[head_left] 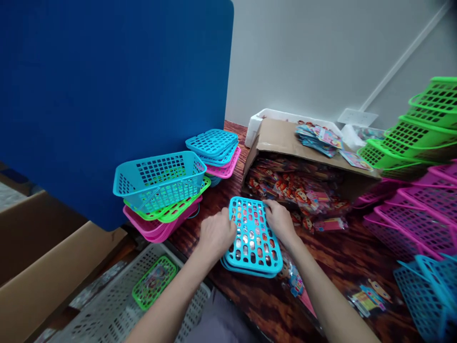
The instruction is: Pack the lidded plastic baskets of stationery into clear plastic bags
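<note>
From where I stand, the person has a blue lid (246, 238), full of holes, in front of them over the table (321, 259), with a second blue edge showing beneath it. The left hand (218, 232) is curled tight around its left side; the right hand (280, 220) pinches its upper right edge. Just beyond sits an open cardboard box (276, 138) stuffed with wrapped packets (303, 195), a few more lying on its flap. To the left, a blue basket (171, 195) rests on green lids (183, 206) above nested pink baskets (173, 229), near a pile of blue lids (213, 143). Over on the right rise stacked green baskets (423, 124), with pink ones below.
</note>
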The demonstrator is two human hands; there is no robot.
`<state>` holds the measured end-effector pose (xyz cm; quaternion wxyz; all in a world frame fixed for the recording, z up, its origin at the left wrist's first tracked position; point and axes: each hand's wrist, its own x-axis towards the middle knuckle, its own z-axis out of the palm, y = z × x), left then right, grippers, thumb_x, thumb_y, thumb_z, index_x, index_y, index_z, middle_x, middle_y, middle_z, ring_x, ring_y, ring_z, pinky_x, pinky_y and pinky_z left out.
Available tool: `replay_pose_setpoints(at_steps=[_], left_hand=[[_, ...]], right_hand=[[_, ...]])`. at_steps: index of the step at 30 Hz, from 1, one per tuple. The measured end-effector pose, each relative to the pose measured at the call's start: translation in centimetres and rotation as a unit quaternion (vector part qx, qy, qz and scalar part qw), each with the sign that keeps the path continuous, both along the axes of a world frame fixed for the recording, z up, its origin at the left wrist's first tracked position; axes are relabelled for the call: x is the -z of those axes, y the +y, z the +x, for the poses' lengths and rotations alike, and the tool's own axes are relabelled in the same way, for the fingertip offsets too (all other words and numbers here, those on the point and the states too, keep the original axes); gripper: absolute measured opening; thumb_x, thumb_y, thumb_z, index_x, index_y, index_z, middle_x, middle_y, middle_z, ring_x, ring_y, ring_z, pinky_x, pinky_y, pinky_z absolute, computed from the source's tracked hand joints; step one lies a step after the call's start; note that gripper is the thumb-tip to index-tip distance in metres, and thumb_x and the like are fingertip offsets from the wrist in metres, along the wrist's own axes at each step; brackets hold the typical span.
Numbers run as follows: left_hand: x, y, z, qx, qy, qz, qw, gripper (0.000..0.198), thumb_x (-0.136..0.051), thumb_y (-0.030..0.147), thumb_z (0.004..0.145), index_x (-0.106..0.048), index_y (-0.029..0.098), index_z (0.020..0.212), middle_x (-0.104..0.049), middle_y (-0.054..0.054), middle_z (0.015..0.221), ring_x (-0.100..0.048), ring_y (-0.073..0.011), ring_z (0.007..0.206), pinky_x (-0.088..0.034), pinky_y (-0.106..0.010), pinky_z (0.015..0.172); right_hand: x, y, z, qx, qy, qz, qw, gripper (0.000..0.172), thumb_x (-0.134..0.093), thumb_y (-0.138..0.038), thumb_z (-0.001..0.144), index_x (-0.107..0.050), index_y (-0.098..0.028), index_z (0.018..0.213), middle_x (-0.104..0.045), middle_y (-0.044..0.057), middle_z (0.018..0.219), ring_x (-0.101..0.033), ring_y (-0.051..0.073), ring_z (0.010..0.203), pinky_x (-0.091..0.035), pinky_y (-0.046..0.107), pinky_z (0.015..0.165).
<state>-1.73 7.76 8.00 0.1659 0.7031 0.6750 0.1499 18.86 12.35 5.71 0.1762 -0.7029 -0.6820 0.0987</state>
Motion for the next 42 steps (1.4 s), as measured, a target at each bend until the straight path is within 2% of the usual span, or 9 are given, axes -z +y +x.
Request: replay_pose_setpoints(at_steps=[3, 6, 10, 14, 21, 24, 29, 34, 42], left_hand=[[0.2, 3.2, 0.0, -0.040, -0.072, 0.008, 0.997, 0.020, -0.047, 0.033, 0.092, -0.059, 0.017, 0.094, -0.070, -0.018, 0.099, -0.066, -0.0343, 0.097, -0.042, -0.042, 0.085], [1.5, 6.5, -0.3, -0.043, -0.136, 0.004, 0.990, 0.021, -0.054, 0.034, 0.089, -0.063, 0.018, 0.098, -0.072, -0.013, 0.101, -0.066, -0.0291, 0.095, -0.045, -0.037, 0.082], [3.8, 8.2, -0.3, -0.026, -0.228, -0.001, 0.973, 0.022, -0.052, 0.030, 0.087, -0.071, 0.017, 0.088, -0.074, -0.006, 0.086, -0.068, -0.0210, 0.082, -0.049, -0.028, 0.071], [4.9, 7.5, 0.2, -0.015, -0.277, 0.017, 0.961, 0.027, -0.051, 0.025, 0.088, -0.072, 0.013, 0.099, -0.074, -0.006, 0.087, -0.068, -0.0177, 0.080, -0.051, -0.025, 0.070], [4.2, 6.2, 0.9, -0.005, -0.227, 0.077, 0.971, 0.035, -0.043, 0.018, 0.092, -0.071, 0.023, 0.112, -0.066, -0.005, 0.107, -0.063, -0.0180, 0.100, -0.046, -0.027, 0.090], [3.9, 5.8, 1.0, 0.007, -0.192, 0.088, 0.977, 0.032, -0.043, 0.016, 0.092, -0.069, 0.024, 0.110, -0.066, -0.003, 0.106, -0.063, -0.0170, 0.101, -0.045, -0.025, 0.089], [3.3, 4.8, 1.0, -0.049, -0.117, 0.103, 0.987, 0.019, -0.046, 0.026, 0.093, -0.063, 0.018, 0.096, -0.063, -0.010, 0.103, -0.062, -0.0243, 0.098, -0.043, -0.034, 0.086], [2.7, 4.3, 0.6, -0.056, -0.079, 0.061, 0.993, 0.023, -0.044, 0.030, 0.094, -0.059, 0.019, 0.082, -0.066, -0.011, 0.084, -0.064, -0.0293, 0.089, -0.041, -0.036, 0.079], [4.4, 4.0, -0.2, -0.020, -0.124, 0.035, 0.991, 0.019, -0.041, 0.023, 0.093, -0.056, 0.020, 0.083, -0.068, -0.002, 0.083, -0.063, -0.0164, 0.078, -0.041, -0.024, 0.066]], right_hand=[[0.0, -0.2, -0.3, -0.004, -0.008, 0.001, 1.000, 0.039, -0.036, -0.017, 0.094, -0.065, -0.020, 0.121, -0.067, 0.011, 0.123, -0.064, 0.024, 0.110, -0.043, 0.028, 0.092], [-0.1, -0.3, -0.4, -0.012, -0.008, 0.001, 1.000, 0.040, -0.035, -0.016, 0.095, -0.063, -0.018, 0.123, -0.066, 0.011, 0.123, -0.064, 0.023, 0.110, -0.042, 0.028, 0.092], [-0.4, -0.5, -0.1, -0.016, 0.004, -0.011, 1.000, 0.041, -0.036, -0.016, 0.094, -0.065, -0.021, 0.122, -0.071, 0.010, 0.115, -0.067, 0.024, 0.105, -0.045, 0.028, 0.086], [-0.3, -0.9, -0.2, 0.007, 0.023, -0.021, 0.999, 0.044, -0.037, -0.017, 0.092, -0.064, -0.021, 0.126, -0.073, 0.013, 0.110, -0.069, 0.029, 0.101, -0.047, 0.032, 0.082], [0.8, -1.6, -0.6, 0.058, 0.088, -0.003, 0.994, 0.047, -0.035, -0.019, 0.093, -0.061, -0.025, 0.131, -0.066, 0.006, 0.130, -0.062, 0.025, 0.116, -0.045, 0.033, 0.098], [1.1, -1.7, -0.2, 0.061, 0.132, -0.007, 0.989, 0.044, -0.034, -0.024, 0.094, -0.062, -0.026, 0.129, -0.068, 0.003, 0.126, -0.063, 0.023, 0.116, -0.047, 0.032, 0.096], [1.4, -2.1, -0.1, 0.050, 0.169, -0.015, 0.984, 0.045, -0.039, -0.030, 0.093, -0.058, -0.024, 0.134, -0.066, 0.007, 0.128, -0.061, 0.028, 0.118, -0.045, 0.039, 0.100], [2.4, -2.9, -0.4, 0.049, 0.208, -0.015, 0.977, 0.050, -0.037, -0.030, 0.094, -0.051, -0.022, 0.141, -0.060, 0.009, 0.137, -0.055, 0.026, 0.126, -0.040, 0.039, 0.107], [3.9, -4.0, -0.2, 0.038, 0.310, 0.033, 0.949, 0.052, -0.040, -0.035, 0.091, -0.056, -0.016, 0.136, -0.059, 0.009, 0.138, -0.055, 0.022, 0.127, -0.039, 0.036, 0.110]])
